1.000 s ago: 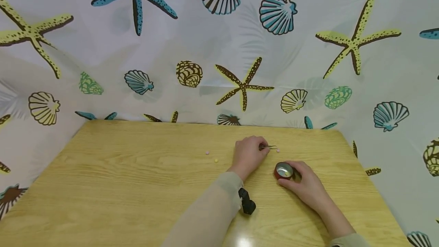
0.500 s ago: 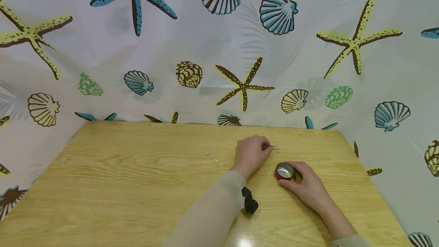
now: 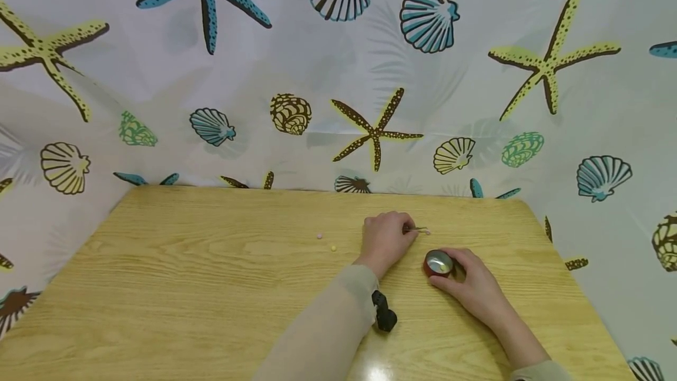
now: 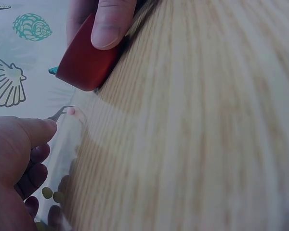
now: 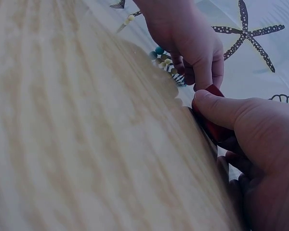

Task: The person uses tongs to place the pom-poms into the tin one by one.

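My left hand [image 3: 404, 229] pinches thin metal tweezers [image 3: 419, 229] on the wooden table [image 3: 211, 263]. Their tip touches a tiny pink bead [image 3: 428, 231]. In the left wrist view that pink bead [image 4: 71, 111] sits right at the point of the tweezers [image 4: 61, 112]; I cannot tell if it is clamped. My right hand [image 3: 453, 269] holds a small round red tin [image 3: 438, 263] with a shiny inside, just right of and nearer than the left hand. The thumb lies on the side of the red tin [image 4: 86, 60] [image 5: 213, 127].
Two loose beads lie left of the left hand: a pink one [image 3: 319, 235] and a yellow one [image 3: 333, 247]. A black wrist camera [image 3: 383, 311] sits on the left sleeve. A sea-shell patterned curtain [image 3: 338, 75] closes off the back and sides of the table.
The tweezers' tip has crept slightly right and down onto the pink bead. The right hand and the tin have stayed put.
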Available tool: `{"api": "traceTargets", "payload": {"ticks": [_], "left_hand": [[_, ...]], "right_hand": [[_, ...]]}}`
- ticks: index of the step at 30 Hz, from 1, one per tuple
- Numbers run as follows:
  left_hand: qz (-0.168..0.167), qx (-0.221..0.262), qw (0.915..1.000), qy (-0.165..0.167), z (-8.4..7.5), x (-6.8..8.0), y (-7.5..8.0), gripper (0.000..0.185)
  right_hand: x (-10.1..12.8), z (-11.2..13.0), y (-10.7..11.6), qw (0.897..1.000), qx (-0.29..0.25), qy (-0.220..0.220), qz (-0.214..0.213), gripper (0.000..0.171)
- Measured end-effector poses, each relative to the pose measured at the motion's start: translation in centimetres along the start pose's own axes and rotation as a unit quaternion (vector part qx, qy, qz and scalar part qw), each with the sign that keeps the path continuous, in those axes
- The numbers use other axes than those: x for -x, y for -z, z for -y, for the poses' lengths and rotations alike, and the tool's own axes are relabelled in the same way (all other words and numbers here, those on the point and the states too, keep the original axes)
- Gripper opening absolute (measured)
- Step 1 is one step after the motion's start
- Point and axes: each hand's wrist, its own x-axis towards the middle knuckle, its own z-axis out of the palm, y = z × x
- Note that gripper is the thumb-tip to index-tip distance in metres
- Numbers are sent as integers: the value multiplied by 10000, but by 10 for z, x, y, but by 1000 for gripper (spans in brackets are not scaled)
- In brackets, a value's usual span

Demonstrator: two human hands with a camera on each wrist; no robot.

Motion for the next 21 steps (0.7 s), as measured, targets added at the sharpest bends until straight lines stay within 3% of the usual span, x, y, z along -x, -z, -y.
{"api": "traceTargets", "payload": {"ticks": [21], "left_hand": [[-61,45,10000,15,6,6,4,11]], "right_hand": [[-1,-1,-2,10000,-50,-8,-4,62]]}}
